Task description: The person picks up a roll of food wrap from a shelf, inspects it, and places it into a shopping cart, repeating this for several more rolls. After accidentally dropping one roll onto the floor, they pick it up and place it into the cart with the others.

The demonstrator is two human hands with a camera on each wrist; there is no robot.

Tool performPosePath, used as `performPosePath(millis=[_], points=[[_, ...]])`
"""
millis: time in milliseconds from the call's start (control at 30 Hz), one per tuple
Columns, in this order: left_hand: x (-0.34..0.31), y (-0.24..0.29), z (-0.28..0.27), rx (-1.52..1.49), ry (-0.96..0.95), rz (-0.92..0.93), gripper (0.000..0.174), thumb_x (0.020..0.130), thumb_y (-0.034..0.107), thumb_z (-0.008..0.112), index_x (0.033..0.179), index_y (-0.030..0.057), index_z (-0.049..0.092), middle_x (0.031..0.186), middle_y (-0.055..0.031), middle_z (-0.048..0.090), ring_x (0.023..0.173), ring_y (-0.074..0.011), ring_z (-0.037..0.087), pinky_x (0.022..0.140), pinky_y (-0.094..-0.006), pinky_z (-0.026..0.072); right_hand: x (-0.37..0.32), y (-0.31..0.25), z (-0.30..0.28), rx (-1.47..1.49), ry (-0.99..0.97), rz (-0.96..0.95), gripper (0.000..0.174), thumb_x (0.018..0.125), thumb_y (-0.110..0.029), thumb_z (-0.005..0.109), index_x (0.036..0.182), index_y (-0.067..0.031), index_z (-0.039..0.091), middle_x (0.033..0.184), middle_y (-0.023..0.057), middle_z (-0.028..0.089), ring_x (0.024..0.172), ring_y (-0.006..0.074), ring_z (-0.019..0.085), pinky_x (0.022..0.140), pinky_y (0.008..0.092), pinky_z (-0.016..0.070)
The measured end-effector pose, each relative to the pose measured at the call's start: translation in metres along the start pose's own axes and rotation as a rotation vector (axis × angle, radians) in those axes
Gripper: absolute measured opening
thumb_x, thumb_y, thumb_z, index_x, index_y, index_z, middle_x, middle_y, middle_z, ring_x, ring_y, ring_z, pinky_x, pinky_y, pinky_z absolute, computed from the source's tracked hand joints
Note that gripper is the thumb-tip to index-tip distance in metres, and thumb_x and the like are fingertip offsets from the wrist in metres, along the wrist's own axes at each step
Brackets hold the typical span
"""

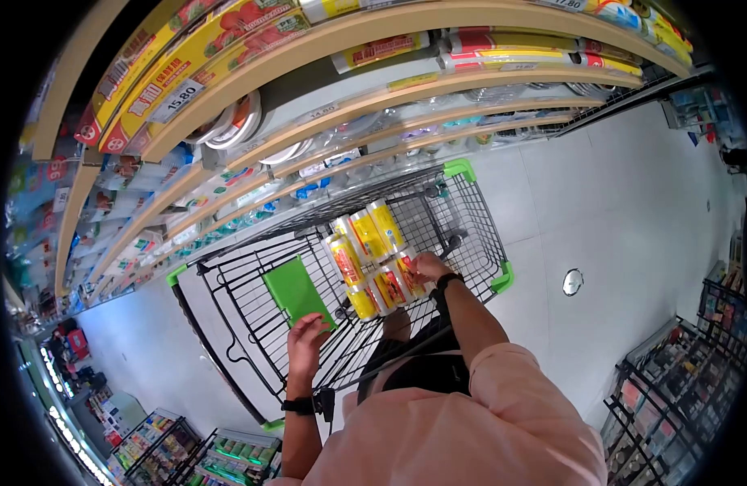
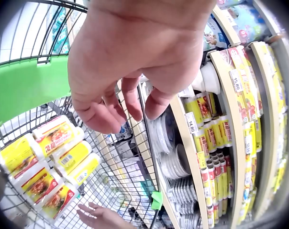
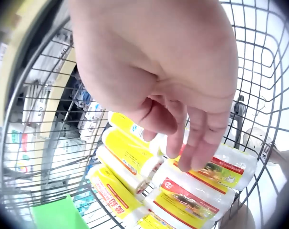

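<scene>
Several plastic-wrapped rolls (image 1: 368,231) with yellow and red labels lie in two groups inside a wire shopping cart (image 1: 268,340). My right hand (image 1: 428,267) is over the cart beside the near group. In the right wrist view its loosely bent fingers (image 3: 202,148) overlap the white-ended rolls (image 3: 187,195), and nothing shows in its grip. The left wrist view shows the same right hand (image 2: 104,217) with fingers spread. My left hand (image 1: 309,336) hangs near the cart's green plastic panel (image 1: 296,292), fingers relaxed and holding nothing.
Long store shelves (image 1: 390,89) run along the cart's far side, with yellow boxes (image 1: 179,81), plates and bowls (image 2: 175,160). Black wire racks (image 1: 673,381) of goods stand at the lower right. Pale tiled floor (image 1: 584,211) lies right of the cart.
</scene>
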State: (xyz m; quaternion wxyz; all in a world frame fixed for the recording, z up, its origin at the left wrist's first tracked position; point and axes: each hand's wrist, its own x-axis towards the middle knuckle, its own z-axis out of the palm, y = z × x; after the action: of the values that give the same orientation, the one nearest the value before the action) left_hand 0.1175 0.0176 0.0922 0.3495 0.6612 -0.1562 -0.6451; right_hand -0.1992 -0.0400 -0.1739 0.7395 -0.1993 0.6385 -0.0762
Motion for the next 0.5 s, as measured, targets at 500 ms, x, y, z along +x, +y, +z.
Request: performPosePath(millis=[500], points=[[-0.054,-0.031,0.093,0.005,-0.083,0.123,0.018,0.091,0.005,0.059,0.109,0.0046,0.062,0.103,-0.0056,0.063,0.086,-0.0142,0.063,0.076,-0.0269,0.0507,-0.134,-0.005,-0.12,-0.025,0.229,-0.425,0.018,0.086,-0.005,0.048,0.094,-0.0013,0.064,0.075,0.0101,0.067,0.059,0.017,0.063,0.052,0.0317,0.0507]])
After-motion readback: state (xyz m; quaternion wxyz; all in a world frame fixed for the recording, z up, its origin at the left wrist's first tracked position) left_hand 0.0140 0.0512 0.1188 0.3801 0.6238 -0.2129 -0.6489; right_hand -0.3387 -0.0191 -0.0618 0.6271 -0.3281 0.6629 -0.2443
